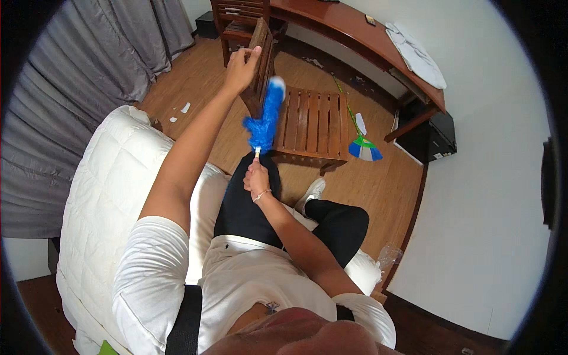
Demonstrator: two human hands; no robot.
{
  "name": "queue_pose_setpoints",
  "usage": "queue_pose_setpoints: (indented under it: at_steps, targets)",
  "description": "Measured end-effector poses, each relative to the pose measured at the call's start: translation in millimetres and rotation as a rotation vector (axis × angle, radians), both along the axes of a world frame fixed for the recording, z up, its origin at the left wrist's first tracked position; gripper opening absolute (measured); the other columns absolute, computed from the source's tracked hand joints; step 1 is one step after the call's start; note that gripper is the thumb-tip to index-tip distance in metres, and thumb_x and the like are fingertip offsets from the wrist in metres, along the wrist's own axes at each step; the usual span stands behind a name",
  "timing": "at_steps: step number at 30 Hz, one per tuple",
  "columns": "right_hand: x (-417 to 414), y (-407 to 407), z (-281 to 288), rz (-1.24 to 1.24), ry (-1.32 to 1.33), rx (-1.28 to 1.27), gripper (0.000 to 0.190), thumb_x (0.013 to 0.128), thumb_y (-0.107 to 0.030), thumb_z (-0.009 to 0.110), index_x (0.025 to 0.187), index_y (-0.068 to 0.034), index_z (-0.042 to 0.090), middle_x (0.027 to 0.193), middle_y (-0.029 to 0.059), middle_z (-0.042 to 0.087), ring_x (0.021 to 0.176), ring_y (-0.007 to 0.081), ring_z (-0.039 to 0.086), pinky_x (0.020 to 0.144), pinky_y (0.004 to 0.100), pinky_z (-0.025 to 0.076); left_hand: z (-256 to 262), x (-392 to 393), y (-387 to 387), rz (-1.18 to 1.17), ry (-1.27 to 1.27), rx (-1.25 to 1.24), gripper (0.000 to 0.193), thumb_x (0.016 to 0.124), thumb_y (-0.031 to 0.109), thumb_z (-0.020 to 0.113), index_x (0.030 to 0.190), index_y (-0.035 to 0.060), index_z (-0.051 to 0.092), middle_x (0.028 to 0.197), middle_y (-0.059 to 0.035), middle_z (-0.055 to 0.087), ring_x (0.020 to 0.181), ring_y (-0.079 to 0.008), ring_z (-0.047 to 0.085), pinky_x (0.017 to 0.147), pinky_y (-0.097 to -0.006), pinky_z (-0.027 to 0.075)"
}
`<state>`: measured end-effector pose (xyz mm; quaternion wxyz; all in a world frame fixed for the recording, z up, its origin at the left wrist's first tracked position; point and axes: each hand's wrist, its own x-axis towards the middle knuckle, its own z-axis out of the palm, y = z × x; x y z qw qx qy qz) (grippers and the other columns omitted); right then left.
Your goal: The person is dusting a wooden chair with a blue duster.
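Observation:
My left hand (242, 69) grips the top of the backrest (261, 55) of a slatted wooden chair, thumb upward. Its slatted seat (313, 122) lies to the right of the backrest. In my right hand (257, 179), at the picture's middle, is the pale handle of a blue fluffy duster (265, 117) with a white tip. The duster points up and away from me, beside the chair's backrest and the seat's left edge. Whether its fibres touch the wood I cannot tell.
A broom with blue, white and green bristles (364, 149) lies right of the chair. Beyond stands a curved wooden desk (319, 17) with white cloth (415, 55), another wooden chair (235, 15), and a black mini fridge (437, 133). White bedding (111, 177) and grey curtains (88, 66) are left; paper scraps (185, 107) litter the floor.

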<state>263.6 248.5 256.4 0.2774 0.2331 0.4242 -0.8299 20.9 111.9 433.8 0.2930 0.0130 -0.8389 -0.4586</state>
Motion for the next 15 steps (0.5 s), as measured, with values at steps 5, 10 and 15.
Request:
queue_pose_setpoints:
  at_steps: [5,10,15]
  targets:
    - [8.8,1.2,-10.2,0.051,0.554,0.375,0.044,0.110,-0.048,0.044,0.078,-0.017,0.044,0.059,-0.0069,0.035,0.043,0.0057,0.034,0.038,0.0265,0.025,-4.5,-5.2,-3.0,0.003,-0.037,0.047,0.061,0.101,0.058,0.058,0.114,-0.0003,0.070,0.118,-0.0281,0.064,0.115,-0.0418,0.060,0.103,-0.0459,0.045]
    - [-26.7,34.0,-17.1,0.140,0.018,0.096,0.047,0.110,-0.045,0.042,0.076,-0.014,0.050,0.059,-0.0036,0.043,0.043,0.0123,0.040,0.039,0.0316,0.029,-8.7,-4.7,-3.4,-0.015,0.049,-0.043,0.063,0.099,0.059,0.060,0.107,-0.0021,0.074,0.116,-0.0284,0.065,0.115,-0.0412,0.060,0.104,-0.0455,0.045]
    - [-29.7,39.0,-17.8,0.129,0.287,0.163,0.047,0.110,-0.045,0.044,0.075,-0.014,0.048,0.058,-0.0050,0.041,0.041,0.0112,0.038,0.038,0.0304,0.027,-13.6,-14.5,-8.4,-0.061,0.011,-0.069,0.065,0.098,0.059,0.062,0.107,-0.0040,0.074,0.118,-0.0295,0.065,0.117,-0.0414,0.060,0.104,-0.0456,0.045]
